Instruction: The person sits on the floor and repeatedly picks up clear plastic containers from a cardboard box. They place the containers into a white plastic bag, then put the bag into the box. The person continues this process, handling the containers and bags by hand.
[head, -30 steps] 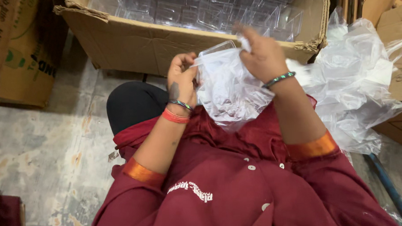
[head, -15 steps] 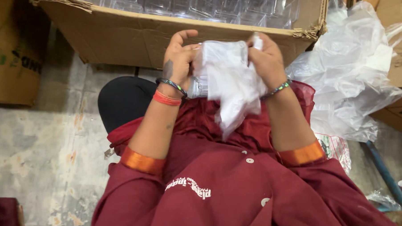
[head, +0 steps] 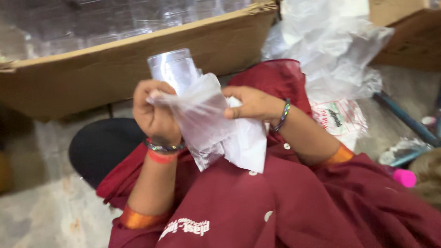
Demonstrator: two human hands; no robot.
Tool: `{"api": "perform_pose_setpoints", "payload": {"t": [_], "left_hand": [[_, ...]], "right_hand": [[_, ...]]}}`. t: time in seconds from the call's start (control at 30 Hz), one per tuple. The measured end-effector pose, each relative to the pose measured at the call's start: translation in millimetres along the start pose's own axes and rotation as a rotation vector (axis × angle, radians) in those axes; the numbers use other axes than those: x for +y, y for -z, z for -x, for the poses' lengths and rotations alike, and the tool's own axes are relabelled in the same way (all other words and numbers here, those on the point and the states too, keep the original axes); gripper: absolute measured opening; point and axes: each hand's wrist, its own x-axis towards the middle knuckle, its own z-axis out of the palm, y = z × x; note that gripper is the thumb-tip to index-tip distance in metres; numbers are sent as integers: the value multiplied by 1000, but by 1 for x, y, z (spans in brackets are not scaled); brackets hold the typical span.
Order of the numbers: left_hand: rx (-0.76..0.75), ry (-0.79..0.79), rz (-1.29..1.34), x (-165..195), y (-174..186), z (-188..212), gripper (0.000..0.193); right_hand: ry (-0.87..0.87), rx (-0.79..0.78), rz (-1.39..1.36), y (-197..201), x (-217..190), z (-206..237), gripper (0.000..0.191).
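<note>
Left hand (head: 154, 111): closed around the base of a clear plastic tumbler (head: 173, 69), bag edge pinched in too.
Right hand (head: 251, 104): fingers clamped on the thin plastic bag (head: 215, 126).
Tumbler position: upright, upper half out of the bag, held above the lap in front of the cardboard box (head: 130, 68).
Risk, slip: smooth tumbler could slide from the film and drop to the floor.
Risk, tear: thin bag may split under the two-handed pull.
Count: one tumbler in hand, one bag, two hands, one box with many clear pieces, too blurred to count, one heap of loose bags (head: 335, 46).
</note>
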Motion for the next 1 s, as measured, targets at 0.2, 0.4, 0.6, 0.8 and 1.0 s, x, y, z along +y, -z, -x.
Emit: {"api": "perform_pose_setpoints", "payload": {"t": [0.2,0.4,0.6,0.8,1.0], "left_hand": [[-294,-103,-226,12,-22,15,41],[-81,-57,-152,19,-21,15,46],[-55,-36,-202,22,-37,23,43],[-500,17,-445,26,-68,28,70],[-383,512,-379,8,-66,40,41]], "right_hand": [[33,197,196,42,20,42,59],[328,636,-667,210,10,64,72],[306,1116,-478,216,-15,69,75],[308,705,-69,49,-26,49,43],[303,533,-252,-31,-65,25,44]]}}
